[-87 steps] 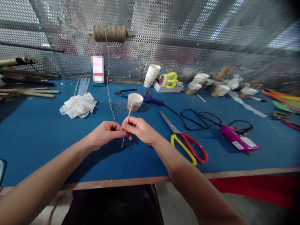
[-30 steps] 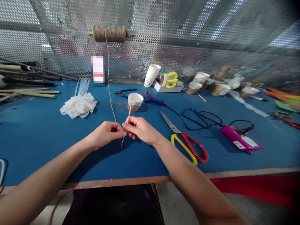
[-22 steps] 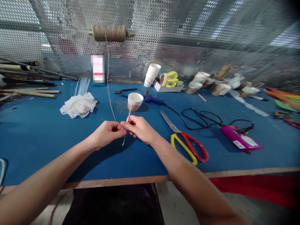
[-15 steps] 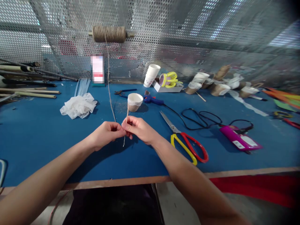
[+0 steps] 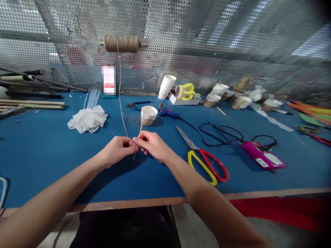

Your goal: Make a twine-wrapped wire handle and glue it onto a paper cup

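My left hand (image 5: pixel 120 150) and my right hand (image 5: pixel 151 144) meet fingertip to fingertip over the blue tabletop, both pinched on twine (image 5: pixel 120 93). From the spool (image 5: pixel 121 44) on its wooden rod, the strand runs down to my left fingers. A second length rises from my right fingers to a paper cup (image 5: pixel 149 115) standing just beyond, its lower part brown and its upper part white. The short frayed end pokes out below my fingertips. How the strands cross between the fingers is hidden.
Scissors (image 5: pixel 201 155) with red and yellow handles lie right of my hands. Beyond are a blue glue gun (image 5: pixel 168 113) with a black cord, pliers (image 5: pixel 137 104), and a purple device (image 5: pixel 262 155). White crumpled fabric (image 5: pixel 88 119) lies left. A perforated metal panel (image 5: pixel 181 41) stands behind.
The view has tilted up slightly, so everything sits a little lower. Both hands keep their pinch on the twine, with the fingertips shifted slightly and less of the loose end showing.
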{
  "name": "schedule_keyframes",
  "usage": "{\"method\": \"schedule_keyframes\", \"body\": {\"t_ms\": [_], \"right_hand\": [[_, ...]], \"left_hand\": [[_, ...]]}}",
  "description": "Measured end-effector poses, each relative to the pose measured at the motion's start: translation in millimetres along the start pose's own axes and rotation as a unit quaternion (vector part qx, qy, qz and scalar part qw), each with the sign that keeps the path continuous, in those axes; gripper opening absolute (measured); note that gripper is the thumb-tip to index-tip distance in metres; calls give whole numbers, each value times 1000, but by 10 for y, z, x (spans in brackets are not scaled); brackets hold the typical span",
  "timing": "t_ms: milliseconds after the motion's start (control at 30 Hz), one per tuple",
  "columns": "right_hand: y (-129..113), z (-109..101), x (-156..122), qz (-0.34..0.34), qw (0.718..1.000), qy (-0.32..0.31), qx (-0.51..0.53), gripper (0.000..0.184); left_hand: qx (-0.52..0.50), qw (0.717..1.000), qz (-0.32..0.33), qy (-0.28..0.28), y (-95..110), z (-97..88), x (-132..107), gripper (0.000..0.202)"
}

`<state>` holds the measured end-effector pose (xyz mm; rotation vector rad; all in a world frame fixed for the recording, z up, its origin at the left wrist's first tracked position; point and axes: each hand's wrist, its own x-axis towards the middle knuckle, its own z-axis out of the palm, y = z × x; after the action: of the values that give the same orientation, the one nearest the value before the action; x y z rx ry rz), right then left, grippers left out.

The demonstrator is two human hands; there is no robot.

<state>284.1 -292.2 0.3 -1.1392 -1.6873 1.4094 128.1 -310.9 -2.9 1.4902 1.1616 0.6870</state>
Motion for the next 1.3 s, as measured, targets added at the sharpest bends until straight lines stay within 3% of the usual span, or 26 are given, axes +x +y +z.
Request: {"method": "schedule_keyframes", "body": {"t_ms": [267,500,1033,1100,1233,1300], "right_hand": [[55,22,20,10,1000,1,21,33],[28,-50,9,-15,988,-93,122,29],[62,10,17,10,998,32,-51,36],[48,4,9,1,1000,14,-22,36],[17,-44,-4,-18,993,-88,78,33],[5,-63,-7,-11,992,-106,73,33]], "left_hand": [[-29,999,21,-11,-7,22,12,25],[-107,993,-8,-44,79,17,-14,27],[-31,999,6,29,12,45,49,28],[-33,999,-4,14,27,35,39,29],[-85,996,-20,-35,35,4,26,29],[-95,994,-25,-42,24,0,31,28]]}}
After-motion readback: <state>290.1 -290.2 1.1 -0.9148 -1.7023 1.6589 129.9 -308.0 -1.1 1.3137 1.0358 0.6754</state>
